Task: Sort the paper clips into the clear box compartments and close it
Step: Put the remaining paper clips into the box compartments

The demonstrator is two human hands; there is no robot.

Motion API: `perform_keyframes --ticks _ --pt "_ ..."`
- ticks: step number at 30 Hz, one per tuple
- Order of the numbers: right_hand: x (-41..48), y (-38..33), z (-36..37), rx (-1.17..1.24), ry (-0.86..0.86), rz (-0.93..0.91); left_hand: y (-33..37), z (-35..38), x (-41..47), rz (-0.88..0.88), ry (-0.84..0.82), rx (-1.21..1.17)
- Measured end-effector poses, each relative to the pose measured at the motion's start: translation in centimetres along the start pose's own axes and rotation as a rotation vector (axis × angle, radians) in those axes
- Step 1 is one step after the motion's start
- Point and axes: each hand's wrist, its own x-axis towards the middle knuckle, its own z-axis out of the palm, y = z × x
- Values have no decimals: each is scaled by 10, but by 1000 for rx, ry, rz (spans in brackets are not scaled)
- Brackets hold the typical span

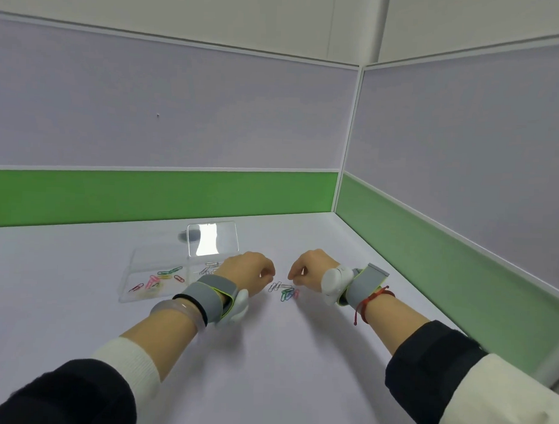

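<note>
A clear box lies open on the white desk, its lid tilted up at the back. Coloured paper clips sit in its left compartment and silver ones further right. A small loose pile of clips, silver, green, blue and pink, rests on the desk between my hands. My left hand hovers just left of the pile with fingers curled downward. My right hand is just right of it, fingers pinched together. Whether either hand holds a clip is hidden.
The white desk is bounded by green and lilac partition walls at the back and on the right. Both wrists wear grey straps with white devices.
</note>
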Motion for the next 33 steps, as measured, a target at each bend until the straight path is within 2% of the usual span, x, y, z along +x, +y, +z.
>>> perform_keyframes --ticks 3,6,24,33 --pt "2 9 11 -72 -67 -12 7 12 2 6 -58 -14" --pt "7 13 13 -78 -63 -46 12 22 5 2 -88 -11" --pt "11 26 31 -75 10 -59 19 49 21 -38 -55 51" --pt "10 20 30 -104 66 -40 9 48 17 -60 -57 -98"
